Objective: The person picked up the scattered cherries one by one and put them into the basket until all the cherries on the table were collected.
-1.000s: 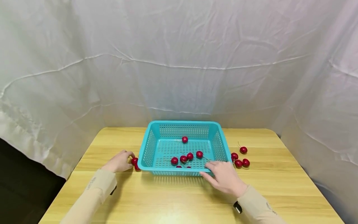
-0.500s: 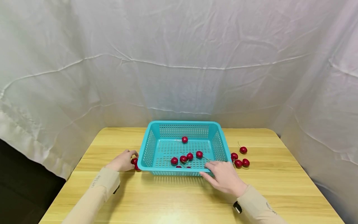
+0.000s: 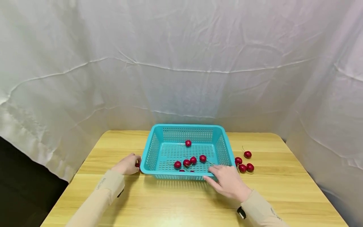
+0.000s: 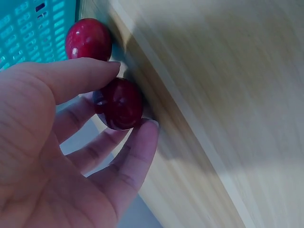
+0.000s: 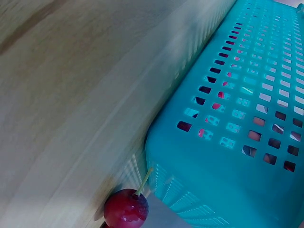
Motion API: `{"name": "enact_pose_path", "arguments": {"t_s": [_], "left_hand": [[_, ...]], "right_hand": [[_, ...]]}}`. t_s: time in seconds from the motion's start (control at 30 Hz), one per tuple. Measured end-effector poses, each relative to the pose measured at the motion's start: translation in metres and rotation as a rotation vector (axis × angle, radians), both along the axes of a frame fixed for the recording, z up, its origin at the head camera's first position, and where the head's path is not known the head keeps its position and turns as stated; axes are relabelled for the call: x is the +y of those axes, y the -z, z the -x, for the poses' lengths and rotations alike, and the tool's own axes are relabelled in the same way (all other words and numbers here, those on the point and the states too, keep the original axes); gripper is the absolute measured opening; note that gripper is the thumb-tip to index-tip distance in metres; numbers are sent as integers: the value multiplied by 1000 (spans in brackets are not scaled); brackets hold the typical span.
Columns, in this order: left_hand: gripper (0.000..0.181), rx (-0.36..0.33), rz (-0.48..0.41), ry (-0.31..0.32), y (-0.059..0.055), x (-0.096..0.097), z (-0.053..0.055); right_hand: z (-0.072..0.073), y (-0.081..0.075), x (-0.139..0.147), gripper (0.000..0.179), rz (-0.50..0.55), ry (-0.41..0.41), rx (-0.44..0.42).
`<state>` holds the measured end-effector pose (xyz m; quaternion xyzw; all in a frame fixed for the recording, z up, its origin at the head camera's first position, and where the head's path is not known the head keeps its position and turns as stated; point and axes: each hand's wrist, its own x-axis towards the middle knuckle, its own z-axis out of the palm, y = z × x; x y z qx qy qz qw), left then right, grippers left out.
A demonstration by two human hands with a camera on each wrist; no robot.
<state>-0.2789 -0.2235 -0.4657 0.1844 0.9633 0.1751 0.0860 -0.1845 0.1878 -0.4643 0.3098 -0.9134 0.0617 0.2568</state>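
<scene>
My left hand (image 3: 129, 164) is on the table beside the left wall of the turquoise plastic basket (image 3: 187, 125). In the left wrist view its thumb and fingers pinch a dark red cherry (image 4: 121, 104). A second cherry (image 4: 89, 39) lies just past the thumb, against the basket's wall. My right hand (image 3: 227, 183) grips the basket's near rim at the right corner, fingers over the inside and thumb outside. Several red cherries (image 3: 186, 163) with thin stems are spread on the basket floor; the near wall partly hides some of them.
Right of the basket, several loose cherries (image 3: 242, 168) lie on the wooden table (image 3: 283, 186), one (image 3: 247, 154) set farther back. In the right wrist view a stemmed cherry (image 5: 126, 209) sits near the basket's corner. A pale curtain (image 3: 187, 88) hangs behind and beside the table.
My left hand has moved slightly right, closer to the basket, and now covers most of the cherries there. The right hand stays on the rim; the head view has tilted up slightly.
</scene>
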Motion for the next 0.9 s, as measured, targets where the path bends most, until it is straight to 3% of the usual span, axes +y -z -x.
{"name": "enact_pose_path", "arguments": {"t_s": [0.23,0.5,0.9], "left_hand": [[12,5,-34,25,1,-4,2],[13,-8,-43,9,2,-6,4],[2,-27,-64,-24,-9,-11,4]], "right_hand": [[-1,3,-1,25,5,2,-3],[2,3,-2,28,10,-9,31],[0,2,0,26,-1,6,-1]]}}
